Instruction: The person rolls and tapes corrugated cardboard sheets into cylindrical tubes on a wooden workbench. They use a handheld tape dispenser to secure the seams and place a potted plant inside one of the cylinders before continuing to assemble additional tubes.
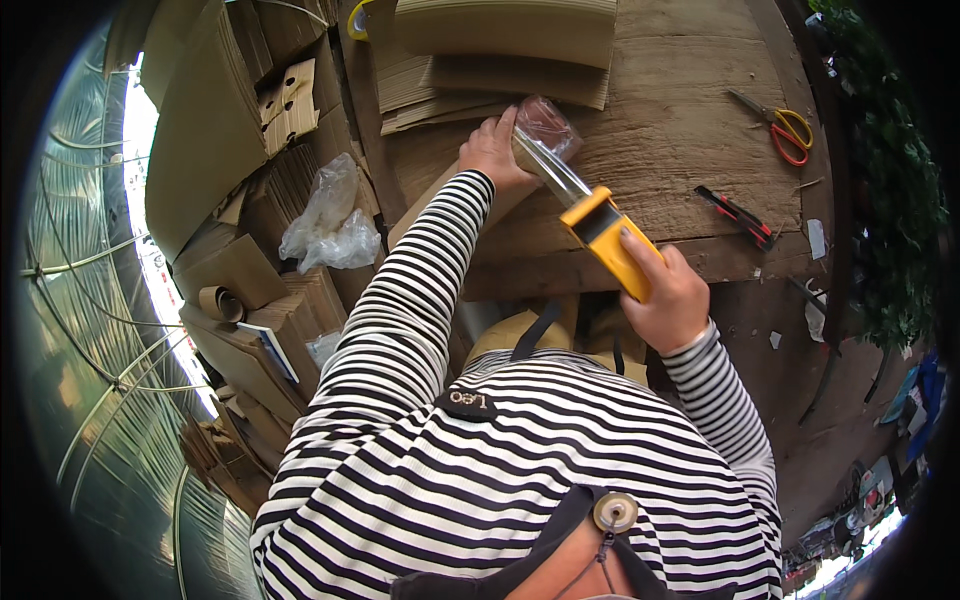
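My right hand (pixel 668 295) is wrapped round the yellow handle of a long tool (pixel 625 255) with a dark panel on top. Shiny, clear strips (pixel 555 168) run from its orange end up and left to a reddish, clear-wrapped piece (pixel 548 125). Whether these strips are tape or part of the tool, I cannot tell. My left hand (pixel 495 152) is closed against the left side of that piece, its fingertips partly hidden. Both hands are over the near part of the wooden table (pixel 690 80). Beneath the left wrist lies a flat cardboard piece (pixel 505 225).
Stacked flat cardboard (pixel 510 30) lies at the table's far side. Scissors (pixel 782 130) with red and yellow handles and a red-black cutter knife (pixel 738 218) lie to the right. Cardboard sheets (pixel 205 130) and a crumpled clear plastic bag (pixel 330 222) are on the left.
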Tool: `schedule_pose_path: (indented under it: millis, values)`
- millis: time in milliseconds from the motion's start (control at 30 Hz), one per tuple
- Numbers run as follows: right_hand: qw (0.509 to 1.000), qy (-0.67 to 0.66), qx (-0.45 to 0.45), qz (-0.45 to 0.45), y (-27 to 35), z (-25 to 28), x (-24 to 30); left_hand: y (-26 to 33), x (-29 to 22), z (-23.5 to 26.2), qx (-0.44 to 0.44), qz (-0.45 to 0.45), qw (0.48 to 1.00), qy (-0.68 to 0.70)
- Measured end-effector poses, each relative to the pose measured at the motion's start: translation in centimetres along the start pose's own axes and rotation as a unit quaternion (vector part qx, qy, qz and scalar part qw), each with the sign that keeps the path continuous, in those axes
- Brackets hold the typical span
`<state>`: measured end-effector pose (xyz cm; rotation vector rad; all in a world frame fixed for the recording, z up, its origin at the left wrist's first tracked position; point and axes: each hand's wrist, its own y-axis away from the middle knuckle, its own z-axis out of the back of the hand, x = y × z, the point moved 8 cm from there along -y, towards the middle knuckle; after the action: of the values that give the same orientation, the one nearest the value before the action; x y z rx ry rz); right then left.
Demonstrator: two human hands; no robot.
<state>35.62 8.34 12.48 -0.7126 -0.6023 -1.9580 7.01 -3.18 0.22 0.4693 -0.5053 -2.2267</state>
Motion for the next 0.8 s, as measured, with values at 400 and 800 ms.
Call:
schedule_pose_path:
  millis: [400,800]
  values:
    - [0.986,0.125,0.079,-0.078,-10.2,-12.4,-6.3,-6.5,4.1,-0.1,0.096,-0.103,0.98,0.145]
    - [0.993,0.08,0.004,-0.082,11.8,-2.5,-9.4,3.0,-11.9,-12.8,0.358,-0.233,0.84,0.336]
